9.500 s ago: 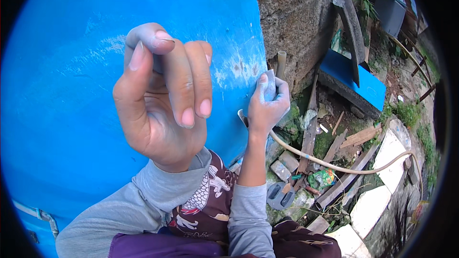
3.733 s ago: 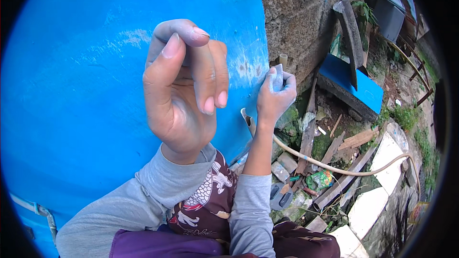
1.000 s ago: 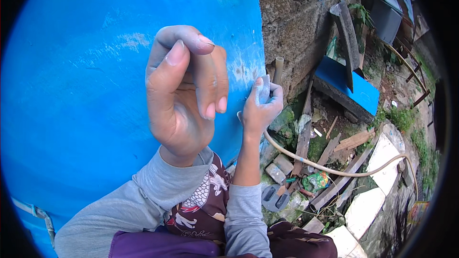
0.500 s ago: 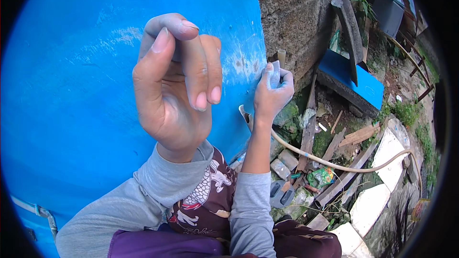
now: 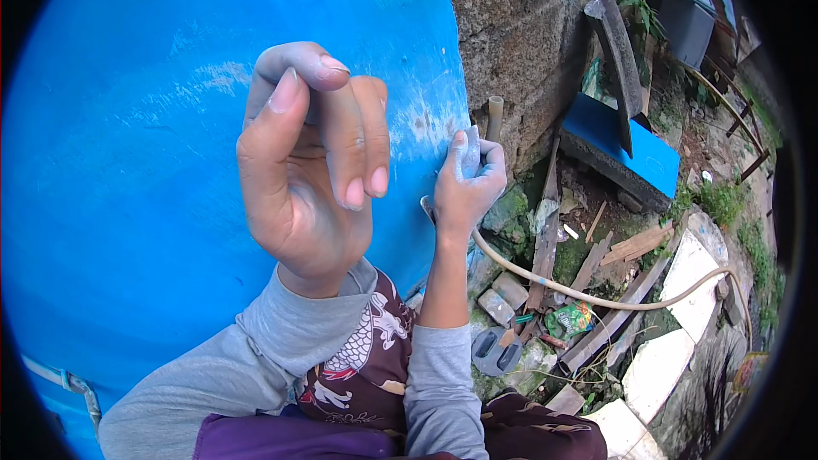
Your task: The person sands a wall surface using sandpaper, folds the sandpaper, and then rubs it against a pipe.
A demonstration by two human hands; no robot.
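A large blue painted surface fills the left side, with pale scuffed patches near its right edge. My right hand is at that edge, thumb and fingers closed on a small folded grey piece of sandpaper. Bluish dust coats those fingers. My left hand is raised in front of the blue surface, close to the camera. Its fingers curl loosely, the thumb near the index finger, and nothing shows in it. Part of the blue surface is hidden behind this hand.
A rough block wall stands to the right. Below it a beige hose curves over wood scraps, stones and white slabs. A blue-topped slab leans there with a curved grey piece. A short pipe juts up beside my right hand.
My right hand has moved slightly left and down with the sandpaper, along the edge of the blue surface. My left hand keeps its curled pose. The view has shifted slightly.
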